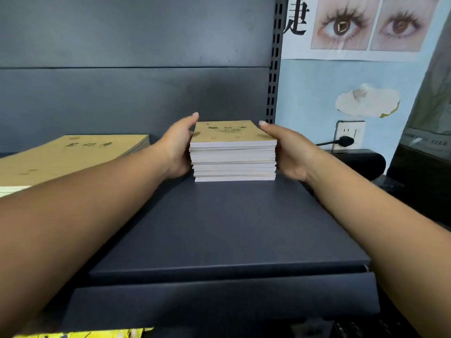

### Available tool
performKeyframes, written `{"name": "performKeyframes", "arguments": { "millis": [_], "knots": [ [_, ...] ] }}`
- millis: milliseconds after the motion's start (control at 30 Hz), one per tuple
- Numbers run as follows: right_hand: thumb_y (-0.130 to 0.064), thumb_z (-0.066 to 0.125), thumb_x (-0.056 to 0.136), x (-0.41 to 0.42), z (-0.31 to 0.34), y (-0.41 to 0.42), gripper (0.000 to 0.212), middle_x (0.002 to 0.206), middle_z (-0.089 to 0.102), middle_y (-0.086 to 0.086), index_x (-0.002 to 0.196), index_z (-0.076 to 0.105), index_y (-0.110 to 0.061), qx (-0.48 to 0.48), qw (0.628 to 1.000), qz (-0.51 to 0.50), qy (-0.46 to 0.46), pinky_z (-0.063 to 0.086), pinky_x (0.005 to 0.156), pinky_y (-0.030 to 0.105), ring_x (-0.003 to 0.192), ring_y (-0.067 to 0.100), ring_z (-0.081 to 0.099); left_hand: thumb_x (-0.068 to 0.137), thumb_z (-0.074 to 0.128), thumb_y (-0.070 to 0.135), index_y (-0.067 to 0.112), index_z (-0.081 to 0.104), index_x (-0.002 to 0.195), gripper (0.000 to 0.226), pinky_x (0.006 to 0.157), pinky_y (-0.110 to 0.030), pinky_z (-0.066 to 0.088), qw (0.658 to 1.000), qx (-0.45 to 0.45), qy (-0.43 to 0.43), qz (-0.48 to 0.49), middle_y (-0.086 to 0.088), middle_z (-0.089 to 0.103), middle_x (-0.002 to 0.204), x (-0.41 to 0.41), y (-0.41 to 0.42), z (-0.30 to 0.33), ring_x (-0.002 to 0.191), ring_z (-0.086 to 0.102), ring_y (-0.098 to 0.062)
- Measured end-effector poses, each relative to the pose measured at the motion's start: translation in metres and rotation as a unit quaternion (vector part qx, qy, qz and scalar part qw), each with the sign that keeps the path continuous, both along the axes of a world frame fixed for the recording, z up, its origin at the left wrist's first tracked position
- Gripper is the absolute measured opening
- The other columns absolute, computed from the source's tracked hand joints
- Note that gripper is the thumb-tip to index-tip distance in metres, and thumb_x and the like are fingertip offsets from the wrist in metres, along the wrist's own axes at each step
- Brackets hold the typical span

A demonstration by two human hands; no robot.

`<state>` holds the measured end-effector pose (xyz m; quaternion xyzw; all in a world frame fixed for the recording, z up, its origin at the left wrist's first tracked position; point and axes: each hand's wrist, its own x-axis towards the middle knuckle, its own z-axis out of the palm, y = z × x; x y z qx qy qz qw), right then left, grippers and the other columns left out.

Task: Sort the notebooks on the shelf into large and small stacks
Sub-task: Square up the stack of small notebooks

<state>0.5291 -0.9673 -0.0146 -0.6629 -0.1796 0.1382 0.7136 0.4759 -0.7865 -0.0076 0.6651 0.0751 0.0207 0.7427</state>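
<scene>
small notebook stack (233,152): on dark shelf (227,223), near its back panel. left hand (179,148) and right hand (289,152) press flat against stack's two sides, fingers straight. large notebook stack (70,157): left of small stack, well apart.

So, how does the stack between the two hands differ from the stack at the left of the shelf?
The small stack has narrower covers than the large stack. The small stack stands near the middle of the shelf, wholly in view; the large stack lies at the left, partly hidden behind the forearm. The left hand and right hand press the small stack's sides; no hand touches the large stack. Both have tan covers with dark print and white page edges.
</scene>
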Motion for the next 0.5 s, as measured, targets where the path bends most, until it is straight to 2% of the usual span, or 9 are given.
{"name": "performKeyframes", "arguments": {
  "millis": [67, 100, 267, 400, 500],
  "knots": [
    [-0.033, 0.047, 0.095, 0.000, -0.003, 0.006, 0.022, 0.065, 0.066, -0.003, 0.084, 0.060, -0.018, 0.001, 0.999, 0.002, 0.033, 0.044, 0.051, 0.016, 0.056, 0.010, 0.061, 0.096, 0.037, 0.037, 0.013, 0.060, 0.088, 0.035, 0.047, -0.016, 0.049, 0.999, -0.024, -0.010, 0.035, -0.002, 0.069, 0.069, 0.004, 0.000, -0.003, 0.052, 0.066, -0.014],
    [-0.033, 0.046, 0.096, 0.001, -0.005, 0.006, 0.023, 0.065, 0.065, -0.003, 0.084, 0.059, -0.018, 0.002, 0.999, 0.005, 0.039, 0.043, 0.048, 0.016, 0.055, 0.010, 0.061, 0.096, 0.038, 0.031, 0.013, 0.059, 0.086, 0.030, 0.045, -0.016, 0.048, 0.998, -0.032, -0.013, 0.046, -0.001, 0.068, 0.065, 0.006, 0.000, -0.005, 0.049, 0.065, -0.014],
    [-0.029, 0.045, 0.096, 0.012, -0.009, 0.002, 0.024, 0.090, 0.068, 0.004, 0.104, 0.061, -0.012, 0.056, 0.996, 0.027, 0.068, 0.051, 0.071, 0.029, 0.082, 0.018, 0.064, 0.096, 0.038, 0.023, 0.012, 0.057, 0.079, 0.028, 0.039, -0.015, 0.045, 0.999, -0.019, -0.008, 0.045, 0.000, 0.063, 0.049, 0.015, 0.002, -0.012, 0.040, 0.059, -0.014],
    [-0.028, 0.041, 0.098, 0.015, -0.009, 0.001, 0.027, 0.093, 0.069, 0.007, 0.101, 0.061, -0.011, 0.086, 0.991, 0.046, 0.092, 0.054, 0.073, 0.029, 0.081, 0.019, 0.066, 0.097, 0.036, 0.024, 0.012, 0.050, 0.072, 0.030, 0.032, -0.009, 0.032, 0.999, 0.015, -0.015, 0.039, 0.002, 0.051, 0.036, 0.020, 0.001, -0.013, 0.026, 0.046, -0.011],
    [-0.033, 0.038, 0.098, 0.016, -0.007, -0.001, 0.036, 0.102, 0.069, 0.008, 0.113, 0.059, -0.009, 0.094, 0.989, 0.049, 0.100, 0.053, 0.072, 0.029, 0.086, 0.020, 0.067, 0.097, 0.035, 0.028, 0.014, 0.051, 0.070, 0.034, 0.031, -0.010, 0.028, 0.999, 0.006, -0.019, 0.051, 0.004, 0.052, 0.036, 0.023, 0.000, -0.012, 0.027, 0.046, -0.011]
  ]
}}
